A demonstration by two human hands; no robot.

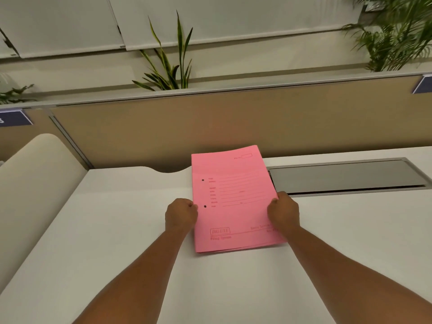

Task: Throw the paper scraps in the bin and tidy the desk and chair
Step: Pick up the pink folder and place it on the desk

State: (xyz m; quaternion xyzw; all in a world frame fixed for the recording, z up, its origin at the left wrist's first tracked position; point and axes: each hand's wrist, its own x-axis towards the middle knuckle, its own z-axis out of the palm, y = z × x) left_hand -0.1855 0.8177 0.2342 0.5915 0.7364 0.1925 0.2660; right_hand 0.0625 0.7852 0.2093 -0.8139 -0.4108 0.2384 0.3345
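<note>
A pink paper file folder [233,199] with printed lines and two punched holes lies on the white desk [117,230], its far end reaching the desk's back edge. My left hand [181,215] grips the folder's left edge with curled fingers. My right hand [284,211] grips its right edge the same way. Both forearms stretch forward over the desk. No paper scraps, bin or chair are in view.
A grey metal cable flap [346,177] is set into the desk right of the folder. A beige partition [163,127] stands behind the desk. A cream rounded panel [35,174] rises at the left. Plants [168,66] grow beyond the partition.
</note>
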